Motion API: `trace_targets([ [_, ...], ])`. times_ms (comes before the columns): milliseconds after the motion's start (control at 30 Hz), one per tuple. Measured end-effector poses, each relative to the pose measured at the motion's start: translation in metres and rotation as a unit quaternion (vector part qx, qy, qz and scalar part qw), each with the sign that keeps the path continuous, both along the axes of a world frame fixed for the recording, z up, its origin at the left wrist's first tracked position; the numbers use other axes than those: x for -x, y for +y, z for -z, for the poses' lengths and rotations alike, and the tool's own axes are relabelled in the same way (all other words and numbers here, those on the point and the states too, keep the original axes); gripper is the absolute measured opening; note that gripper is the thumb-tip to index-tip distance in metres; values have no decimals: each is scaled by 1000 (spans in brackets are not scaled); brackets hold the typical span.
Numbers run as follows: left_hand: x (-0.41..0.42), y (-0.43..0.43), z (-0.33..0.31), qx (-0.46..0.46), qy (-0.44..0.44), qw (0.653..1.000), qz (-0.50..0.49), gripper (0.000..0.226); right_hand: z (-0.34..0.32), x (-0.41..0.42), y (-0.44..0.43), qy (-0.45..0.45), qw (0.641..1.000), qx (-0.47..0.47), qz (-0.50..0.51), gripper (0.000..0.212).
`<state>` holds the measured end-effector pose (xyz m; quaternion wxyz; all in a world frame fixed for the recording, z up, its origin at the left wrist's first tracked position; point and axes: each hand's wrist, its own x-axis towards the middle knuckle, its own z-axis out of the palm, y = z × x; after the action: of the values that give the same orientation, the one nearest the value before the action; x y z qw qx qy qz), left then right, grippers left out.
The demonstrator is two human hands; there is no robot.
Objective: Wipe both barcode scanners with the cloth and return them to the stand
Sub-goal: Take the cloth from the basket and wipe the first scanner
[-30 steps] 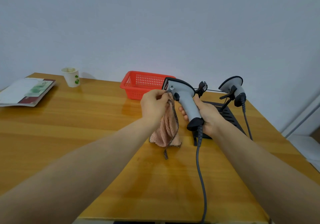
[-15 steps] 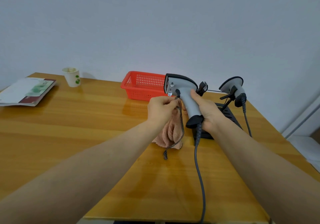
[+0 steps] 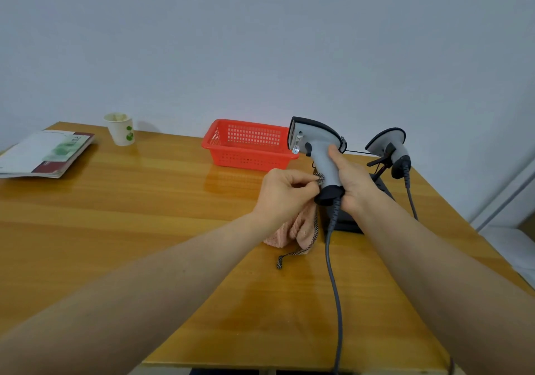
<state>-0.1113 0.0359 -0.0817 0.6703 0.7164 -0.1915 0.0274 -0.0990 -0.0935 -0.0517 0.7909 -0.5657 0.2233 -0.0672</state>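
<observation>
The left hand's [image 3: 282, 192] fingers [image 3: 304, 182] pinch the pink terry cloth with dark braided edging [image 3: 298, 229] against the handle of the grey pistol-shaped barcode scanner [image 3: 318, 154]. The right hand [image 3: 351, 183] grips that handle, holding the scanner above the wooden desk [image 3: 115, 201]. A second grey scanner [image 3: 389, 145] sits on the black stand [image 3: 382, 185] behind.

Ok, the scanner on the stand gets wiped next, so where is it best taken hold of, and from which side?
Probably take the scanner on the stand by its grey handle, just above where the cable leaves. Come from the right: the cradle arm props it from the left, while the handle slants down to the right and looks bare there.
</observation>
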Motion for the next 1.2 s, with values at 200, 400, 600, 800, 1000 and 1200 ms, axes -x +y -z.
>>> trace_targets([
  [200,2,5,-3,-39,-3,998,41,26,1,0,0,0,1000,9,-12,36],
  [400,-3,12,6,-53,45,997,46,18,1,0,4,-3,1000,0,-14,29],
  [600,-3,17,-5,37,80,995,49,19,2,1,10,0,999,-23,-28,39],
  [800,-1,19,0,-27,38,996,73,16,2,2,12,9,1000,-3,-25,32],
  [1000,-1,20,-1,5,81,995,64,18,0,3,13,1,1000,12,-17,29],
  [1200,-1,24,-1,-60,78,991,88,13,0,4,16,15,999,24,-23,33],
])
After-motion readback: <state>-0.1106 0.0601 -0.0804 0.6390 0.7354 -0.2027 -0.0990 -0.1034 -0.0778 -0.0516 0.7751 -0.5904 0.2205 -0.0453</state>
